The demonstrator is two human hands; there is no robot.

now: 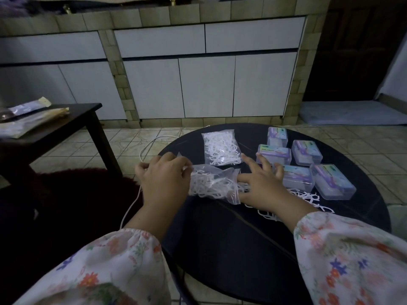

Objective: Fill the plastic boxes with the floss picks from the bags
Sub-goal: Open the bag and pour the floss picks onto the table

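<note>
From the head camera we see a round dark counter (pixel 220 227) with two clear bags of white floss picks. The far bag (pixel 221 148) lies flat and untouched near the middle. Our left hand (pixel 164 179) pinches the left end of the near bag (pixel 212 184) with curled fingers, holding it on its side. Our right hand (pixel 262 183) hovers at the bag's right end with fingers spread and straight, holding nothing. Loose floss picks (pixel 306 200) lie scattered on the counter, partly under that wrist. Five plastic boxes (pixel 332 184) sit in a cluster at the right, their lids seemingly closed. We judge the risk to be spillage: if the bag is tipped further, more picks could slide out onto the counter, and the right wrist could sweep the loose ones off the edge.
</note>
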